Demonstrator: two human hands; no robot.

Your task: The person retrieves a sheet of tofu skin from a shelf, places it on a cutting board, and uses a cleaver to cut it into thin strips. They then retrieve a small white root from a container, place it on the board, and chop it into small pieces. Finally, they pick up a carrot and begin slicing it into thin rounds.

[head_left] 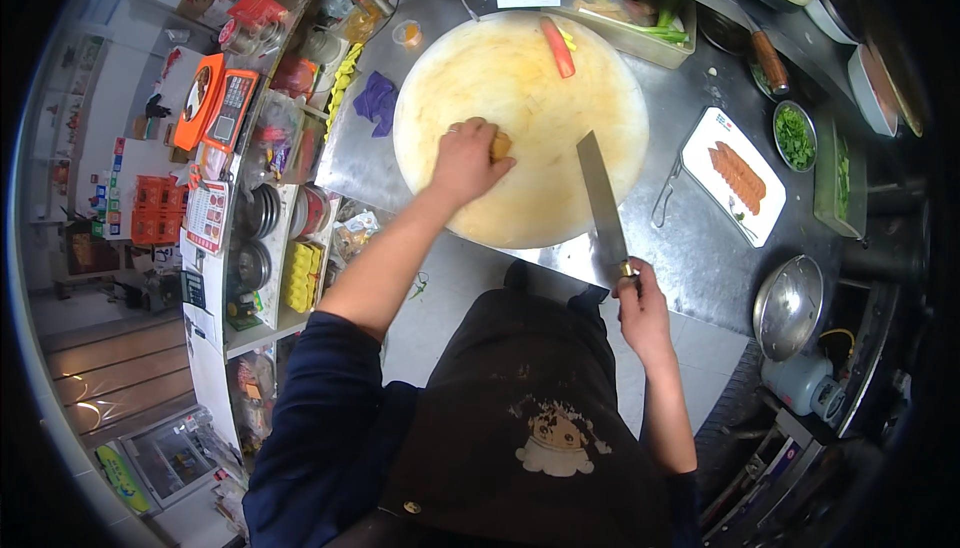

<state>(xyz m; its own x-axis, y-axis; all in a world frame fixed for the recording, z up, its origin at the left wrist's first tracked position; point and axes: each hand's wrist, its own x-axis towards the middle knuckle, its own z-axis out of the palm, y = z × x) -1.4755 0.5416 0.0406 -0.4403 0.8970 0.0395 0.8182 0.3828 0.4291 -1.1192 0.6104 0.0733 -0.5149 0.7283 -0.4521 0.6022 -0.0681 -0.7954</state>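
A large round chopping board (517,195) lies on the steel counter before me. My left hand (469,162) rests on its left half, fingers curled around a small yellowish-brown piece of food (501,146), partly hidden by the fingers. My right hand (643,308) grips the handle of a cleaver (602,199) at the counter's front edge; its blade points away from me, over the board's right side. At the board's far side lie a red piece of food (557,48) and some yellow strips (568,39). Faint thin scraps lie near the board's middle.
To the right are a white tray (766,227) with sliced brown meat, a bowl of chopped greens (793,135) and a tilted metal bowl (787,308). A plastic bin (679,57) stands behind the board. A purple cloth (376,104) and small tub (407,34) lie left.
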